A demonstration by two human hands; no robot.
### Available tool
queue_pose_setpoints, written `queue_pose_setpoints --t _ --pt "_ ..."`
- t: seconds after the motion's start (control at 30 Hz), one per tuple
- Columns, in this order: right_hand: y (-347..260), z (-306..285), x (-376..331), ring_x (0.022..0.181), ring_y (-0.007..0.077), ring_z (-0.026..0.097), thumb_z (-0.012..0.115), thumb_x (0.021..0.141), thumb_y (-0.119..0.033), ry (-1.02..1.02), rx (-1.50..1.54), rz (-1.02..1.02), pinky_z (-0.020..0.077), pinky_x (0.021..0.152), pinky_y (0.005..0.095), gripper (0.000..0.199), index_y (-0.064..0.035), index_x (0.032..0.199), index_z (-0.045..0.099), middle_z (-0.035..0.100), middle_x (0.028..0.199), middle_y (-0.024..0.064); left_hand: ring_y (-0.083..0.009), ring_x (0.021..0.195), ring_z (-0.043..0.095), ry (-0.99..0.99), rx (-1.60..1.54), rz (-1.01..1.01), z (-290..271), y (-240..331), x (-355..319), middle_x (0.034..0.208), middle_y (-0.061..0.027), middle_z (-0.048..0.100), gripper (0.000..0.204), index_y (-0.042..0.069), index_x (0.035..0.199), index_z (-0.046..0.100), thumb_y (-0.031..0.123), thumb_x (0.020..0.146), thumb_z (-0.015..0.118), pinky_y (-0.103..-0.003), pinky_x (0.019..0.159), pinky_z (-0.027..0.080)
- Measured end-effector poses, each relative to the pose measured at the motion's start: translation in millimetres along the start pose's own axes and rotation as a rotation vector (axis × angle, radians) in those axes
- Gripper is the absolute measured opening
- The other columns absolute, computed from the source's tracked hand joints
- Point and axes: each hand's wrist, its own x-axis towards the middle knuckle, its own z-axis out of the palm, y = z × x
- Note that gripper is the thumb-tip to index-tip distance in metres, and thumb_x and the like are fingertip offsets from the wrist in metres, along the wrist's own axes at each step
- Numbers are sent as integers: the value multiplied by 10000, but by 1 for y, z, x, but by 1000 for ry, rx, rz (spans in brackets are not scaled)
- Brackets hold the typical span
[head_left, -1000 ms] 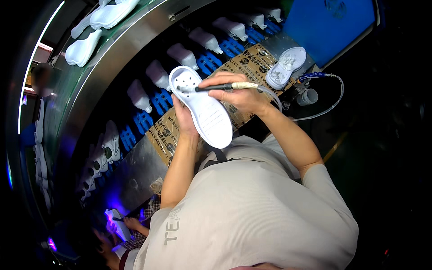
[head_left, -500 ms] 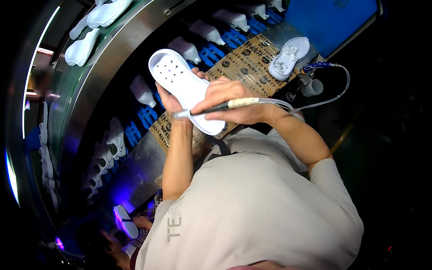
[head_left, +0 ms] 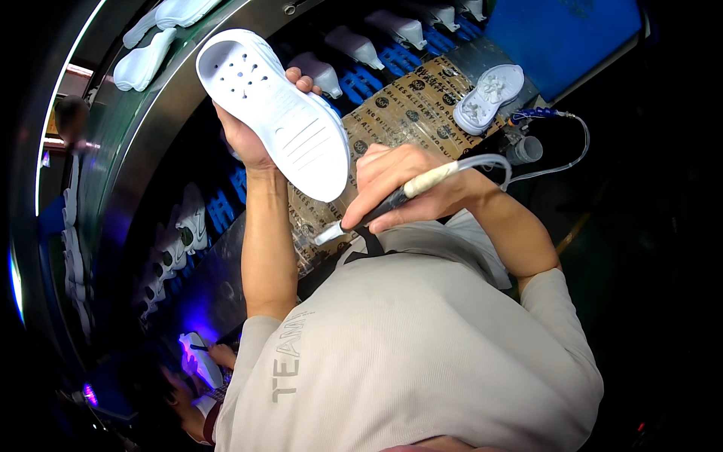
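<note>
The left hand (head_left: 247,142) is grasping a white shoe sole (head_left: 282,132), its palm under the near-left side and its fingertips (head_left: 303,83) curling over the far edge, so the hand is spread around the sole's width rather than clenched. The sole is raised above the tabletop (head_left: 218,280), its inner face up, with the dotted holes toward the upper left and the grooved end pointing down toward the person. The right hand (head_left: 410,184) is closed in a pen-like grip on a brush (head_left: 394,200), thumb and forefinger pinching the dark handle near the pale bristles. A clear tube (head_left: 484,160) curves from the brush's back end. The bristles are apart from the sole, pointing down and left over brown printed paper (head_left: 395,124) on the tabletop. Beyond the right hand, a second white sole (head_left: 468,119) lies near the paper's right end, with whitish pieces inside, near a small translucent cup (head_left: 525,151).
</note>
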Motion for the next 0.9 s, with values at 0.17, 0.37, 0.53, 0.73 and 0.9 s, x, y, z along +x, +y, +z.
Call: queue_pose_setpoints --t 0.17,0.37,0.53,0.73,0.9 --pt "9 -2 -1 920 175 656 824 843 -179 1 -299 84 453 844 319 264 -168 1106 804 751 950 41 -296 976 623 -99 48 -85 21 10 23 1111 -197 610 767 52 1426 484 657 1036 218 -486 943 513" --pt "8 -9 2 813 155 617 838 824 -163 168 -344 94 439 771 321 306 -168 1128 803 710 869 -12 -346 920 755 -122 329 -264 23 14 38 1083 -259 707 907 -32 1391 533 685 1038 104 -417 749 672" --pt "4 -22 -1 812 177 627 825 854 -240 -47 -111 86 449 777 337 270 -73 1065 810 752 898 27 -270 976 742 58 862 -321 24 9 49 1153 -224 701 728 -12 1382 579 601 1074 335 -362 804 648" --pt "-4 -18 13 739 182 584 830 813 -172 -79 -338 80 429 734 338 269 -63 1058 803 689 818 24 -305 1260 599 42 1269 -658 20 14 60 1360 -223 645 788 24 1366 662 696 1017 445 -373 1086 442" --pt "-8 -11 13 764 194 578 814 806 -86 37 -529 229 435 750 325 266 -117 1070 801 656 815 25 -366 1281 598 -33 1440 -839 33 28 52 1365 -244 642 846 44 1321 700 755 1001 373 -395 1092 424"
